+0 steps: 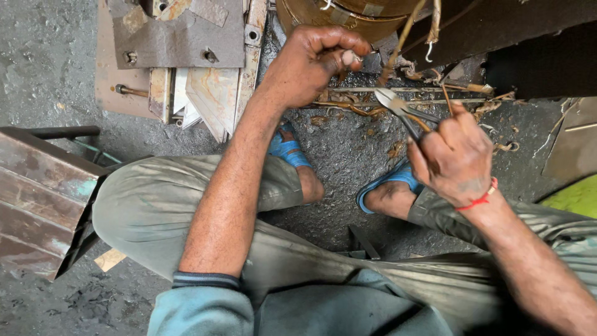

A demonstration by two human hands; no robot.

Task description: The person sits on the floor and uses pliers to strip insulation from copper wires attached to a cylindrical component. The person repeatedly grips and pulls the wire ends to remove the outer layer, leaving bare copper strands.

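A rusty metal box (37, 193), cut off at the left edge, sits beside flat steel plates (186, 56) on the gritty dark floor (348, 149). The left hand (311, 65) is clenched, pinching something too small to make out near a thin metal rod (398, 99). The right hand (454, 158), with a red thread (479, 200) at the wrist, grasps pliers (401, 112) whose tips touch the rod. 2 blue sandals (287, 149) show below. A round drum (348, 15) is cropped above.
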